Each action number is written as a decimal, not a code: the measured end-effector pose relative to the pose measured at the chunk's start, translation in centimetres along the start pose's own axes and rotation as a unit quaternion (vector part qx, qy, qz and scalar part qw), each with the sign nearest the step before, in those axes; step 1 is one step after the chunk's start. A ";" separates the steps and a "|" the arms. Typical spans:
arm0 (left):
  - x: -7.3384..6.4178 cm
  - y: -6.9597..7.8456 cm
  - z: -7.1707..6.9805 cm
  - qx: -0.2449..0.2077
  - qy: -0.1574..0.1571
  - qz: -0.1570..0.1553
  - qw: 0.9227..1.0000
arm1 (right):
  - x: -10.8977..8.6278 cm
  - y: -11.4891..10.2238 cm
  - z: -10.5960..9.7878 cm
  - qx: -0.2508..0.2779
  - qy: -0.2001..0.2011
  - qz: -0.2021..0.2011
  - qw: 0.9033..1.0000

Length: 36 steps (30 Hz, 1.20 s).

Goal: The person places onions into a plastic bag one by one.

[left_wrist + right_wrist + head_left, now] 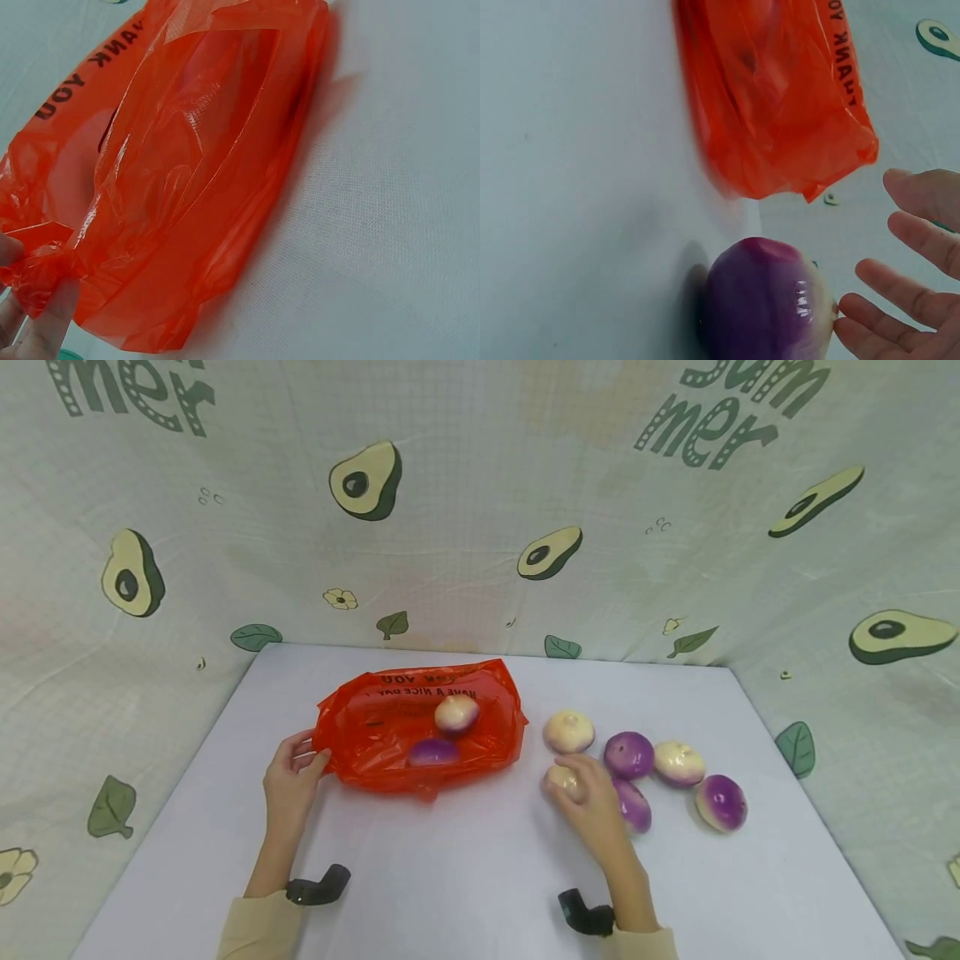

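Note:
My left hand (291,781) pinches the left edge of a red plastic bag (352,727), its thumb and fingers bunching the film in the left wrist view. The bag lies on its side, mouth toward me, with a pale turnip (456,713) and a purple turnip (433,752) inside. To the right of the bag, my right hand (596,797) hovers over a cream-topped turnip (562,782). In the right wrist view that turnip (757,304) shows a purple side; the fingers (896,289) are spread, with fingertips right at its pale top and the thumb apart.
Around the right hand lie several more turnips: a cream one (568,731) behind it, purple ones (629,755) beside it, and others farther right, such as a purple-and-white turnip (722,803). An avocado-print cloth (465,485) hangs behind the white table (450,877).

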<state>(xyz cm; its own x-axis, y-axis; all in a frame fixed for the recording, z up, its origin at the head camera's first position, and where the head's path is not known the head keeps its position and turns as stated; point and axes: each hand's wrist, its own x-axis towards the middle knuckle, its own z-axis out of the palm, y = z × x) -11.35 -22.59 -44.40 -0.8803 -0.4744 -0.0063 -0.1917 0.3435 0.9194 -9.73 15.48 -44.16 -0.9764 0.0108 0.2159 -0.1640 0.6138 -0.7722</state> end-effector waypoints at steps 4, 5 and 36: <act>0.0 0.0 0.0 0.000 0.001 -0.002 1.000 | -0.1 0.6 -0.1 -0.010 0.012 -0.001 1.000; 0.0 0.0 0.0 -0.001 0.001 -0.002 1.000 | -0.1 0.7 -0.1 -0.007 0.017 -0.003 1.000; 0.1 -0.1 0.1 -0.003 -0.004 -0.002 1.000 | -0.6 3.5 0.3 -0.049 -0.014 0.046 0.998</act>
<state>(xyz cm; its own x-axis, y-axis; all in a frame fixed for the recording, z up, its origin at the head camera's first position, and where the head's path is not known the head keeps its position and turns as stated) -11.42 -22.60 -44.55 -0.8828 -0.4695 -0.0141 -0.1937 0.3367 0.9215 -9.78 17.41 -47.19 -0.9903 0.0496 0.1294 -0.0605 0.6853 -0.7258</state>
